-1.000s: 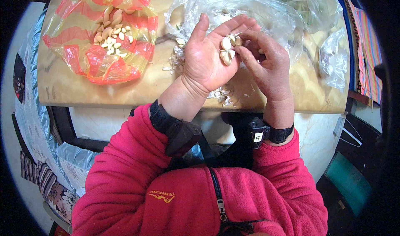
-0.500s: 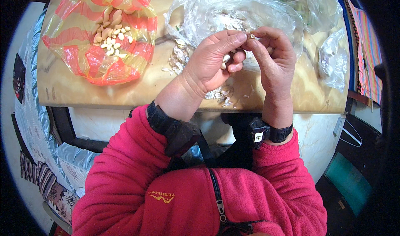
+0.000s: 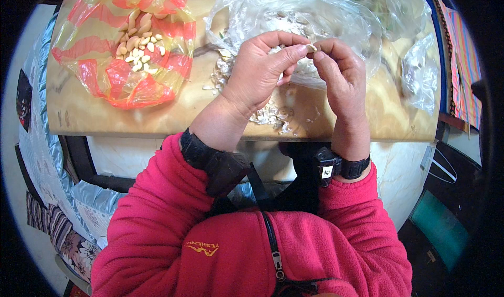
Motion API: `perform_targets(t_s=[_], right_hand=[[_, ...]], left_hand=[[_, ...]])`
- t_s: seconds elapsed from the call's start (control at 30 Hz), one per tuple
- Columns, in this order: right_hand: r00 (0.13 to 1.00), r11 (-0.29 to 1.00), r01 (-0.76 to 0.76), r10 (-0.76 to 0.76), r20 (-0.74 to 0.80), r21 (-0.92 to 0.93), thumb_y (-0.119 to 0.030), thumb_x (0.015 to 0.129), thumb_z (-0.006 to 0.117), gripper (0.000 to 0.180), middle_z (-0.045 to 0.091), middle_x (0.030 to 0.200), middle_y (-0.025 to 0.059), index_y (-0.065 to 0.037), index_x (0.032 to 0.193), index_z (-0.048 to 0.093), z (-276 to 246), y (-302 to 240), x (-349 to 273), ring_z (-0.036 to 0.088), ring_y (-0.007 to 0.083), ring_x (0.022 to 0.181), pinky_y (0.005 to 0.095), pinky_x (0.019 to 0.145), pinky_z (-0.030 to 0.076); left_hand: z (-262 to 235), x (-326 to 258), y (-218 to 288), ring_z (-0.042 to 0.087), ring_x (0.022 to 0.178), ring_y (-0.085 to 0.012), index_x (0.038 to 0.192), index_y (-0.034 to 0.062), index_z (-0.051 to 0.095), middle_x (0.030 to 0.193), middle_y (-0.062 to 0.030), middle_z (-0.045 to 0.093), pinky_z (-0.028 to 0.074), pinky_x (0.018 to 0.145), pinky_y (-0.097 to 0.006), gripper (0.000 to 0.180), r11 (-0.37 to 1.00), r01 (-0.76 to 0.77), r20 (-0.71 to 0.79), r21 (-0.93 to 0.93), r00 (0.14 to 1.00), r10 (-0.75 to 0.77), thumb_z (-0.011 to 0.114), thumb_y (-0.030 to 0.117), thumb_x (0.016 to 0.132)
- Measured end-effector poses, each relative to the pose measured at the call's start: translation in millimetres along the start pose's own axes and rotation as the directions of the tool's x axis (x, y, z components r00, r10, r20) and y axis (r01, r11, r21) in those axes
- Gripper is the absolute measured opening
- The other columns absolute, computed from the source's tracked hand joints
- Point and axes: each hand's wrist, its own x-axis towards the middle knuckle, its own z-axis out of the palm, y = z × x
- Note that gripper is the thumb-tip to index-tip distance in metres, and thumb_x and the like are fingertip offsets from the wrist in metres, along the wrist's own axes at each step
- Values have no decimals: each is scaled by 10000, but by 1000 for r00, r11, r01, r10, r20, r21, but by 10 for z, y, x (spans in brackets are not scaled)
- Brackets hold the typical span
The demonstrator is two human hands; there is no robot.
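Here, above the table's (image 3: 157,119) front edge, the left hand (image 3: 257,71) and right hand (image 3: 338,79) pinch one small pale seed (image 3: 311,48) between fingertips; it looks light, hard and slippery, best gripped by its flat sides.

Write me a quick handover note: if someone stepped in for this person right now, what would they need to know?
Left hand and right hand meet over the table, fingertips pinching one small pale seed between them.
Striped red and orange bag on the left holds a pile of pale kernels.
Clear plastic bag lies behind the hands.
Husk scraps lie on the table under the hands.
Done: a small pile of kernels. Left: the pinched seed; how many more remain is unclear.
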Motion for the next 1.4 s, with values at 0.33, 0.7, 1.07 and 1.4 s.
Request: perform_targets(t_s=[0.33,0.7,1.07,1.4], right_hand=[[976,965,-178,148,160,195,-110,822,559,130,563,722,-36,-1,835,628,-122,-43,0,444,24,647,184,560,342],[965,930,-233,184,188,283,-100,789,560,111,537,673,-46,-10,789,624,-152,-60,-3,417,18,597,185,525,320],[985,948,-168,150,85,270,-62,765,549,89,534,661,-46,-6,741,613,-92,-21,-6,425,18,610,183,529,323],[997,1000,5,-7,-79,-29,-37,738,561,54,530,599,-47,-17,708,602,-40,24,-2,443,15,559,185,499,365]], left_hand=[[20,-12,-1,440,515,-17,991,15,610,741,-7,591,306,407,-130,151,999,-6,52,36,999,4,619,73,852],[41,-42,-6,441,524,-15,975,32,614,747,5,576,318,423,-134,129,985,-82,77,153,995,71,621,65,850],[106,-69,-95,467,544,-20,944,42,620,760,2,591,352,444,-143,103,975,-137,13,175,991,137,630,71,846],[98,-42,-108,451,535,-10,953,38,637,688,24,574,348,454,-143,148,980,-40,-54,196,997,52,655,131,839]])
